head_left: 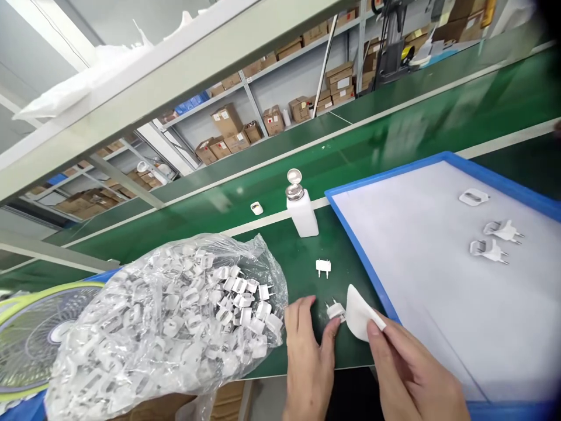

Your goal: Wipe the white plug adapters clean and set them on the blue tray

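Observation:
My left hand (308, 351) is spread on the green table, its thumb tip at the edge of a white two-pin plug piece (335, 311). In my right hand (403, 362) a folded white cloth (359, 313) is pinched between thumb and fingers, just right of that piece. Another white plug piece (323, 266) lies a little farther back, pins toward me. To the left, a clear plastic bag (175, 316) holds several similar white pieces. A white bottle with a metal top (303, 213) stands behind.
A blue-edged white tray (359, 242) fills the right side, with three white pieces in it. A small white part (256, 208) sits on the green conveyor behind. A fan (39, 333) is at the far left; boxed shelves stand beyond.

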